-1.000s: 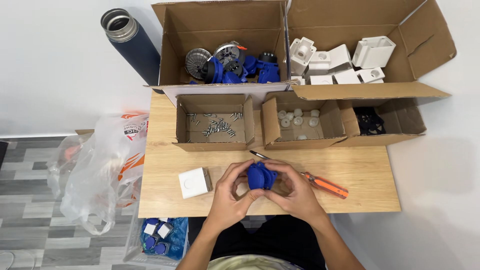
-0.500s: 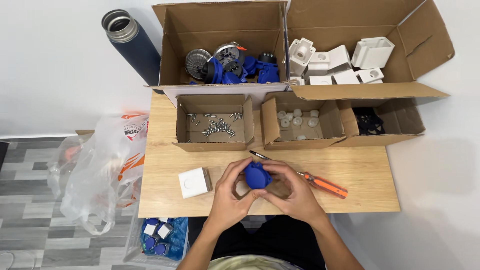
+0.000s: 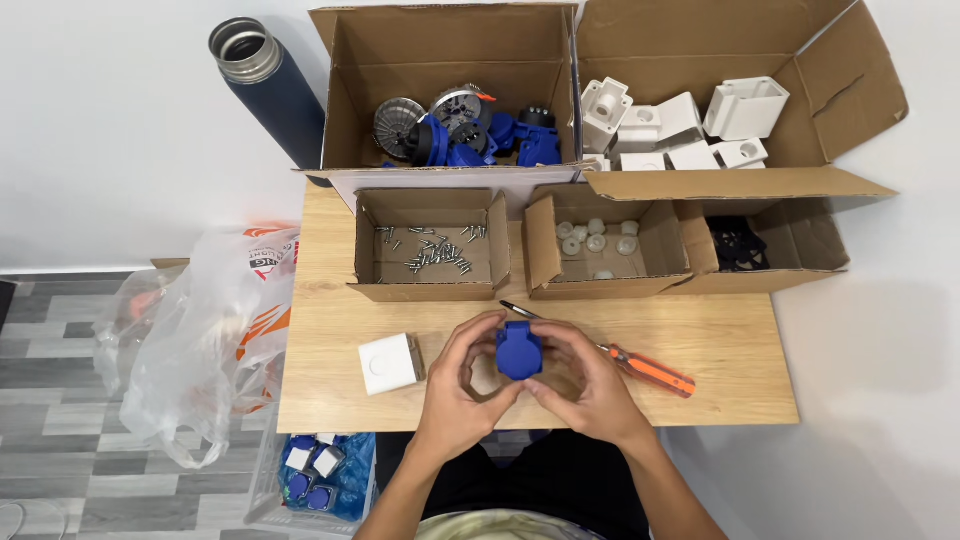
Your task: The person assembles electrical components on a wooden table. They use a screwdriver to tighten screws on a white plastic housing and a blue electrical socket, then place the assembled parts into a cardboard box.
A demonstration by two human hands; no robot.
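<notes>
Blue socket part, held over bench.
Both hands' fingers stay clasped round it; its flat lid now faces up.

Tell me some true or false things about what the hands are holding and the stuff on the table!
1. Both hands hold one blue part. True: the left hand and the right hand wrap around the blue part.
2. The screwdriver is in the right hand. False: the orange-handled screwdriver lies on the wooden table, partly behind that hand.
3. A white square box sits beside the left hand. True: the white box rests on the table, apart from the fingers.
4. The small box of screws is empty. False: the small cardboard box has many screws scattered inside.
5. The dark bottle stands on the table. False: the dark bottle is off the table, beyond its far left corner.
</notes>
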